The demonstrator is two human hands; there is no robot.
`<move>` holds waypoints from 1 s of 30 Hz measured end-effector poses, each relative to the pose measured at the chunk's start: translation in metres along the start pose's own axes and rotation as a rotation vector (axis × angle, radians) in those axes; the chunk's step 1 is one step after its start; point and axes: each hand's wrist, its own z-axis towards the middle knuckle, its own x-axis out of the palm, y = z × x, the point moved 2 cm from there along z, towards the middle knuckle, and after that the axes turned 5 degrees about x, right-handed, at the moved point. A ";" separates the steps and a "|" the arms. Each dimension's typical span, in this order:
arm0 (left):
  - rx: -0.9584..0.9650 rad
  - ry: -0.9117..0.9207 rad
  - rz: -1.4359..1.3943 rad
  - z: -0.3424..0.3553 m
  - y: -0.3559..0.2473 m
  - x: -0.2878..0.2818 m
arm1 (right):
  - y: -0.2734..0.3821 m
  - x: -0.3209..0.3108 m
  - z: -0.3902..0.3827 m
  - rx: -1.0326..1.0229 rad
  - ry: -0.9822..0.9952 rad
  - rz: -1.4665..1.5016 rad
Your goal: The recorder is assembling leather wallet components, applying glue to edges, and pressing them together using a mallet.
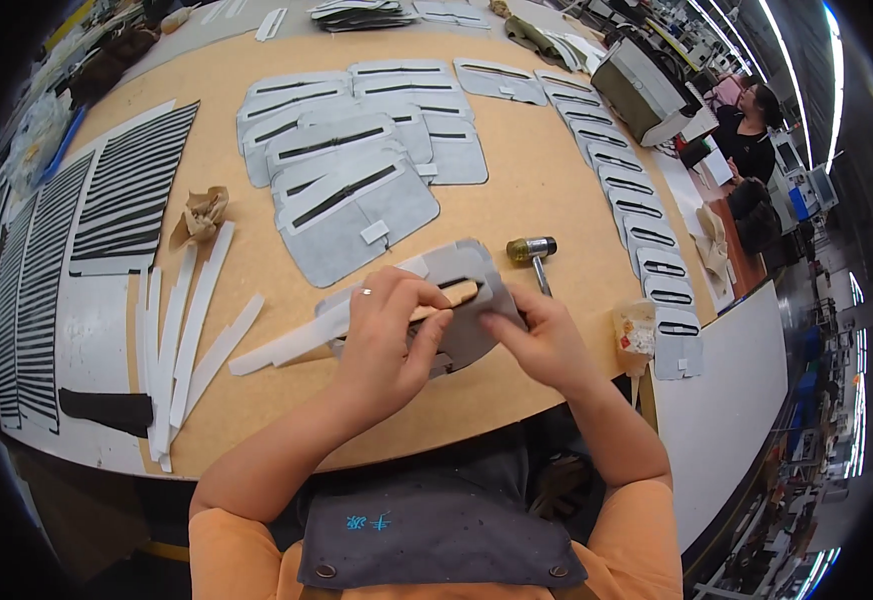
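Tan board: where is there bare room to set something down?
The widest bare patch on the tan board lies between the stacked gray panels and the panel row at right, beyond the hammer. Another lies between the striped sheet and those stacked panels, beyond the crumpled paper. It's crowded around the left hand, right hand and white strips.

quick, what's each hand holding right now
Left hand: closed, holding a wooden tool.
Right hand: closed on the grey panel's right edge.

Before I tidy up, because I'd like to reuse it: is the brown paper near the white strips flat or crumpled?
Crumpled: the brown paper shows bunched folds and a jagged, uneven outline.
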 end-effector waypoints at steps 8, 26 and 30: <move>-0.092 -0.089 0.269 -0.015 0.071 0.015 | -0.016 -0.150 0.206 -0.171 -0.569 0.123; -0.203 0.070 0.230 -0.010 0.076 0.008 | -0.123 -0.235 0.370 0.089 -0.669 0.358; -0.195 0.067 0.242 -0.011 0.075 0.010 | -0.128 -0.231 0.369 0.026 -0.582 0.308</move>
